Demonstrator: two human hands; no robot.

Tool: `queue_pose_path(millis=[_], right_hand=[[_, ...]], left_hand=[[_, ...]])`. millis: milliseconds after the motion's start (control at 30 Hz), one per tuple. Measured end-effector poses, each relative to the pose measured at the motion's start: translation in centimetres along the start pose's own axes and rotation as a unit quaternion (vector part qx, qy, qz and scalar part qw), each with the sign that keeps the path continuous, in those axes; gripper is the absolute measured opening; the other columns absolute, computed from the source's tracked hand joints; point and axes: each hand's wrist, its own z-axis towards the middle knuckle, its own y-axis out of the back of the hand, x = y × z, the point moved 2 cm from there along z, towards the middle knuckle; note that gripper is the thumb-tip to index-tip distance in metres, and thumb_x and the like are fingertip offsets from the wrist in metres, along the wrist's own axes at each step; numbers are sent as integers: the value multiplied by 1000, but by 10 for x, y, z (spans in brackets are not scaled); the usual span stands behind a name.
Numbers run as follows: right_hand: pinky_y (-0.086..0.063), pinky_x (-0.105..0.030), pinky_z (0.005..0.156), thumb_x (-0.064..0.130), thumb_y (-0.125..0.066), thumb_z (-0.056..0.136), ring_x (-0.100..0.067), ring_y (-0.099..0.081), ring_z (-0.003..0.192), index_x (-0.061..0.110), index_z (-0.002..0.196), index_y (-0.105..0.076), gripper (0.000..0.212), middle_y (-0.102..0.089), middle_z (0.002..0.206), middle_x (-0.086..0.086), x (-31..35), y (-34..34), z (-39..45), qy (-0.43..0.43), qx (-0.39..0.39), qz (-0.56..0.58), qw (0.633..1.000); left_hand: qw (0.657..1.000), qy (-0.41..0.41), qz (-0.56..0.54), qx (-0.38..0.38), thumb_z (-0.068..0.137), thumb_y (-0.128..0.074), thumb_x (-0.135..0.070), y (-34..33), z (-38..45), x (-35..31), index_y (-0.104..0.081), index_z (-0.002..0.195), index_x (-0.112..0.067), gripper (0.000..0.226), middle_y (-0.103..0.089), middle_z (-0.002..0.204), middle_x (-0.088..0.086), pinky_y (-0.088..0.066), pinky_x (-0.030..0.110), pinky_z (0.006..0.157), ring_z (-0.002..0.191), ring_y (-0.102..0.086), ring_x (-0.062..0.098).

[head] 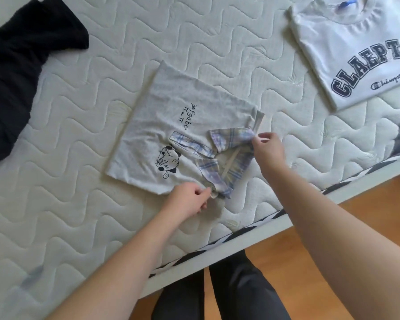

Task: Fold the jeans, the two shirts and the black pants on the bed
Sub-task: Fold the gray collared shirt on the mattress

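Hands work at the near edge of a folded grey shirt (171, 125), which lies in the middle of the bed (79, 204) on the quilted white mattress. The shirt is folded into a rough rectangle, with a small cartoon face and a line of dark lettering on its upper side and a plaid collar (215, 153) at the end nearest the person.

The left hand (189, 199) is at the shirt's near corner, with its fingers curled and pinching the hem beside the lower end of the collar. The right hand (267, 146) is at the other side of the collar, with thumb and fingers pinching the plaid fabric and lifting that corner a little off the shirt. The two hands are apart, with the open collar between them.

A white shirt (356, 56) with large dark block letters lies folded at the far right of the bed, well apart from both hands. Black pants (16, 84) lie unfolded along the left edge of the view, also well away from the hands. A dark grey piece of cloth shows at the right edge, too cut off to tell what it is.

The person's legs stand on a wooden floor (321, 239) beside the bed.
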Motion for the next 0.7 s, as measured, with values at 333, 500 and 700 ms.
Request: queue_pose_path(millis=[333, 500, 700], right_hand=[[-39, -31, 63, 61, -58, 87, -19, -60, 83, 13, 100, -60, 50, -65, 91, 0, -90, -26, -92, -166, 116, -40, 978], [-43, -29, 68, 69, -65, 77, -13, -58, 80, 17, 96, -60, 56, -62, 92, 2, -89, -41, -122, -226, 203, 62, 951], [-53, -40, 78, 58, -76, 70, -23, -58, 96, 18, 104, -65, 53, -59, 93, 0, -91, -66, -139, -190, 161, 48, 967]], left_hand=[[964, -219, 146, -25, 92, -64, -28, 28, 60, -75, -69, 89, -20, 10, -63, 74, -12, -41, 25, 66, 71, -58, 9], [912, -308, 270, -10, 93, -61, -20, 25, 90, -105, -68, 112, -20, 21, -67, 106, -3, -45, 24, 81, 93, -61, 12], [854, -403, 325, -41, 95, -60, -16, 22, 115, -131, -71, 105, -14, 16, -67, 107, 5, -46, 42, 87, 102, -57, 29]])
